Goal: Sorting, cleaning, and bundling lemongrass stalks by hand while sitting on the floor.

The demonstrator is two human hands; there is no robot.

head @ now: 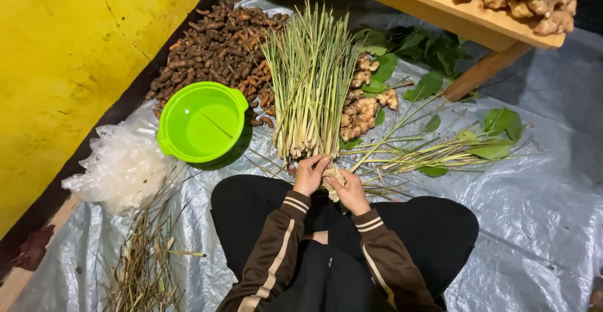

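Left hand [309, 174] and right hand [349, 191] both clenched on one pale lemongrass stalk [331, 180] at centre, lemongrass pile [311, 73] at twelve o'clock, green bowl [202, 121] at ten o'clock.

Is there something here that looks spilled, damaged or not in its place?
Nothing looks damaged. Dry trimmings lie scattered loose on the plastic sheet, and one thin strand lies inside the green bowl.

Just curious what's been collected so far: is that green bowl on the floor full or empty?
Nearly empty. The green bowl sits upright, its bare inside showing, with only one thin strand lying across it.
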